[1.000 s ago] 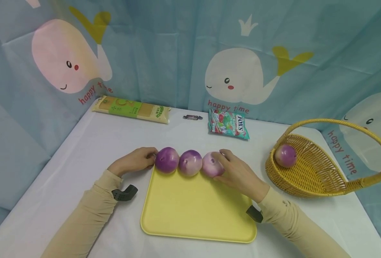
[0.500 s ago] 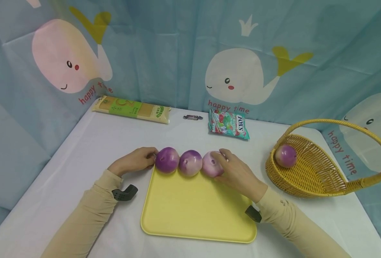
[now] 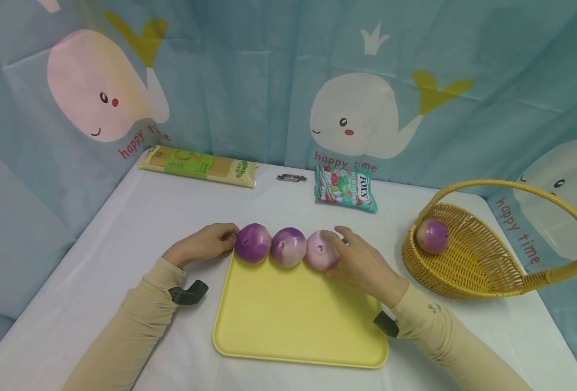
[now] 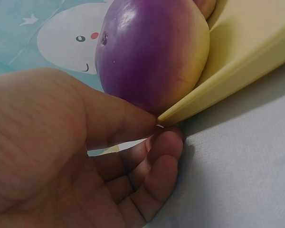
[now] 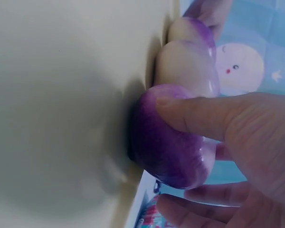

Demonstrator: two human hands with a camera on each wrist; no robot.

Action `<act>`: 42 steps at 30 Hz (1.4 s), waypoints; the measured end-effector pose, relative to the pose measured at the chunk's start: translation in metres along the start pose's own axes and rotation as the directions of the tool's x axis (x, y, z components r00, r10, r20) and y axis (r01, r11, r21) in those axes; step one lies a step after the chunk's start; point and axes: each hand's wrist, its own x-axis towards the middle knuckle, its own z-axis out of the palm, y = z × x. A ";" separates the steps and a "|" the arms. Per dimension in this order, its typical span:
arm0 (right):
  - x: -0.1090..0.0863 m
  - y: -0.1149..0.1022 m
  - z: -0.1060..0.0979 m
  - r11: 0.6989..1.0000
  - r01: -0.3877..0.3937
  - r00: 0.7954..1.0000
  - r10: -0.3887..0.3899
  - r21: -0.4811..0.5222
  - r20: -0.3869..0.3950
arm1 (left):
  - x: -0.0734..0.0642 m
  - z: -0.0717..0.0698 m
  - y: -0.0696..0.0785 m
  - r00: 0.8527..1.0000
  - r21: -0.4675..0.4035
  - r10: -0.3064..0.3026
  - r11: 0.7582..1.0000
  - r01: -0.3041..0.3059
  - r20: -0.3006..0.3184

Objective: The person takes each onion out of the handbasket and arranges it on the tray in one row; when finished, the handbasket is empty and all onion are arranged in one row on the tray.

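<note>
Three purple-and-white turnips stand in a touching row along the far edge of a yellow tray (image 3: 298,320): a dark purple turnip (image 3: 252,243), a mixed turnip (image 3: 289,247) and a paler turnip (image 3: 321,251). My left hand (image 3: 210,240) pinches the tray's far left corner between thumb and curled fingers, right beside the dark turnip. On the right, my right hand (image 3: 364,263) holds the pale turnip, its thumb (image 5: 194,114) lying on the skin and the index finger partly hidden behind. Its other fingers (image 5: 204,209) stand apart from the turnip.
A yellow wicker basket (image 3: 484,260) with a tall handle stands at right, holding another purple turnip (image 3: 433,236). Along the back lie a noodle packet (image 3: 198,165), a small wrapped candy (image 3: 291,177) and a teal candy bag (image 3: 346,188). A blue whale-print curtain (image 3: 249,81) hangs behind.
The pale turnip has rolled slightly, its dimple shifting a little toward me. My right fingers have shifted slightly on it. The left hand and tray stay put.
</note>
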 end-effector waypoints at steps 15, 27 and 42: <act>0.001 -0.005 0.001 0.998 -0.056 0.998 0.056 0.022 0.029 | 0.000 0.000 0.001 1.000 0.004 -0.004 1.000 0.004 0.002; -0.007 0.016 -0.035 0.993 -0.102 0.994 0.103 -0.055 0.017 | -0.001 0.000 0.001 1.000 -0.005 -0.006 1.000 0.006 0.001; -0.047 0.082 -0.103 0.940 -0.328 0.942 0.318 -0.095 -0.110 | -0.002 -0.001 0.004 1.000 0.002 -0.029 1.000 0.029 0.001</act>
